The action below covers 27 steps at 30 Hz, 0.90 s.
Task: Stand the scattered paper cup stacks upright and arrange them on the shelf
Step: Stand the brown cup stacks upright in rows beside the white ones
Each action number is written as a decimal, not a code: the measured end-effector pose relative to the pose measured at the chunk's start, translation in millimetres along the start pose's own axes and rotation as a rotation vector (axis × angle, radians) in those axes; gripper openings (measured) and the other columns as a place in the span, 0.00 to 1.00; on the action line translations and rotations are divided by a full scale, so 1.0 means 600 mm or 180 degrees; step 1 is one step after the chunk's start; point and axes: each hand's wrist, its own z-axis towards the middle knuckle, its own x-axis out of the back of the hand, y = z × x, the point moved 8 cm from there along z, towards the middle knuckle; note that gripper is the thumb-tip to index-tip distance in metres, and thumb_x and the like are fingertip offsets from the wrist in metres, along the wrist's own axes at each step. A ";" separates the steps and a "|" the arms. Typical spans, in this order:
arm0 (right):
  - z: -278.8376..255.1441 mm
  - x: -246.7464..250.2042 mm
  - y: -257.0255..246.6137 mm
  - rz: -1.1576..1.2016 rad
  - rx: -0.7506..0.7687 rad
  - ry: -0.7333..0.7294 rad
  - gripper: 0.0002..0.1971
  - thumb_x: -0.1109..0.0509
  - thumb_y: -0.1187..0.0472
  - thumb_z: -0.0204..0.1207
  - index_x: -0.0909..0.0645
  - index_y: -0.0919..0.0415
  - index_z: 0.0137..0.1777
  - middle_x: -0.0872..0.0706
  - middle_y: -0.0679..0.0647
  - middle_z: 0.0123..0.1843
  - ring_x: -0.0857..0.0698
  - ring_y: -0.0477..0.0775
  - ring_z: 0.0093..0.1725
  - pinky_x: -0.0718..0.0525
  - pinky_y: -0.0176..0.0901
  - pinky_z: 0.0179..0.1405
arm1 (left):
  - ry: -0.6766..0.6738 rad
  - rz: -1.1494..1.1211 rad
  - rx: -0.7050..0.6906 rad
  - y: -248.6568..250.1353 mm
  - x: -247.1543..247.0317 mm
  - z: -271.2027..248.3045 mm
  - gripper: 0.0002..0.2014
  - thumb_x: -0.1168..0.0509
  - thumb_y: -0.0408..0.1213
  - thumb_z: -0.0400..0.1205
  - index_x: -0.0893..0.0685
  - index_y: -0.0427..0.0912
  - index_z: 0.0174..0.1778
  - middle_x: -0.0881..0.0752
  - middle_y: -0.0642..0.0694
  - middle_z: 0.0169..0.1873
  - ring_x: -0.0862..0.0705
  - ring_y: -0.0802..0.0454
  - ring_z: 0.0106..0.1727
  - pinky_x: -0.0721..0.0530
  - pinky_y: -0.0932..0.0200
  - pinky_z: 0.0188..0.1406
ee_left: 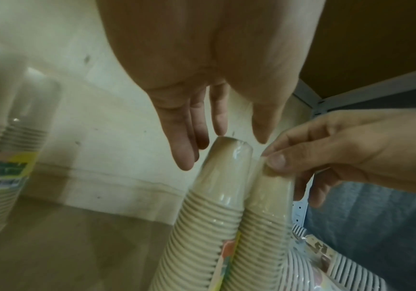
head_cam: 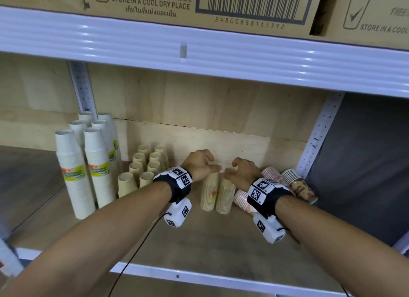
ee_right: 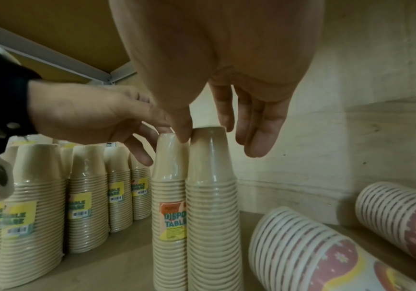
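Two tan paper cup stacks stand upright and touching mid-shelf, the left stack (head_cam: 209, 190) (ee_left: 202, 226) (ee_right: 169, 196) with an orange label, the right stack (head_cam: 225, 194) (ee_left: 259, 236) (ee_right: 212, 206) beside it. My left hand (head_cam: 212, 166) (ee_left: 226, 141) hovers at the left stack's top, fingers straight and holding nothing. My right hand (head_cam: 230, 170) (ee_right: 209, 135) pinches the top of the right stack with thumb and forefinger. Patterned cup stacks (head_cam: 242, 200) (ee_right: 309, 252) lie on their sides at the right, one more (head_cam: 298, 183) (ee_right: 401, 214) near the post.
Tall white cup stacks (head_cam: 73, 175) stand at the left, with rows of short tan stacks (head_cam: 143, 166) (ee_right: 87, 196) behind my left wrist. The wooden shelf board (head_cam: 199, 241) is bounded by a perforated post (head_cam: 316, 137) on the right. An upper shelf edge (head_cam: 199, 50) carries cardboard boxes (head_cam: 155, 2).
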 end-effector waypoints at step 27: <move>0.012 -0.002 -0.015 -0.0139 0.0142 -0.0171 0.21 0.32 0.52 0.75 0.21 0.61 0.65 0.15 0.56 0.59 0.17 0.57 0.58 0.19 0.45 0.50 | -0.0393 0.0527 -0.0138 0.039 -0.010 0.001 0.22 0.28 0.44 0.77 0.16 0.42 0.66 0.16 0.44 0.64 0.18 0.48 0.62 0.21 0.60 0.54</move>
